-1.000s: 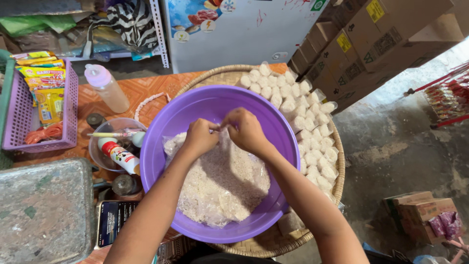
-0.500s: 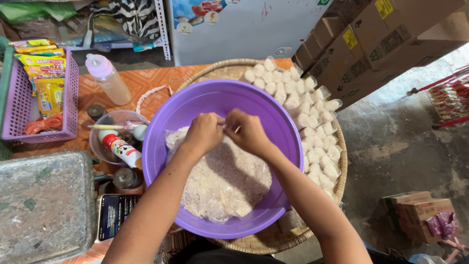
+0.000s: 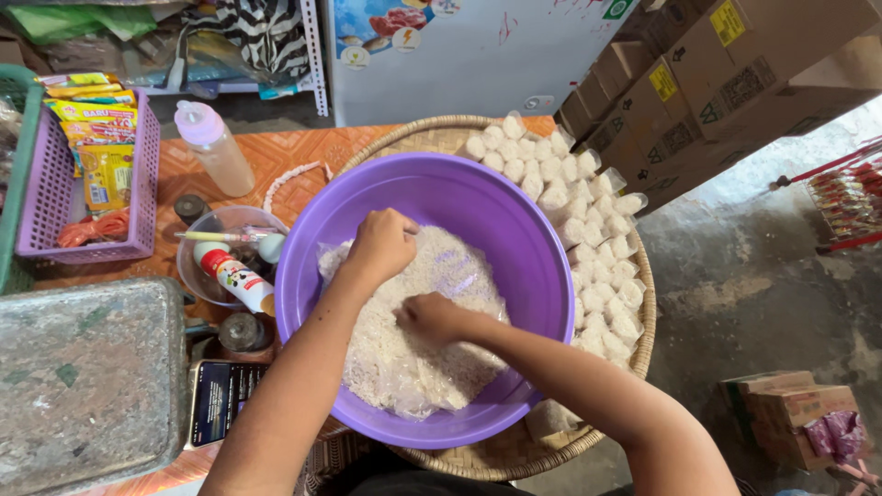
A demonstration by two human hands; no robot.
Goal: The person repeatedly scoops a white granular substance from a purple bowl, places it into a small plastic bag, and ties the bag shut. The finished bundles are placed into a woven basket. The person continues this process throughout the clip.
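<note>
1. A clear plastic bag of white rice (image 3: 413, 340) lies in the middle of a purple basin (image 3: 514, 220), which sits on a round woven tray (image 3: 634, 340).
2. The left hand (image 3: 384, 246) is closed on the bag's upper edge, at about 11 o'clock in the basin; I cannot tell how firm the pinch is.
3. The right hand (image 3: 430, 317) presses down into the rice at the centre, fingers curled; whether it holds any grains I cannot tell.
4. The bag looks heavy, slack and shifting, its film thin and slippery. The gathered mouth seems the best hold, with a palm beneath.
5. Small filled packets (image 3: 588, 239) crowd the tray from 12 to 4 o'clock, touching the basin wall.
6. A clear bowl (image 3: 216, 225) of oddments and a phone (image 3: 220, 400) sit close at 9 and 7 o'clock; open floor lies at 3 o'clock.
</note>
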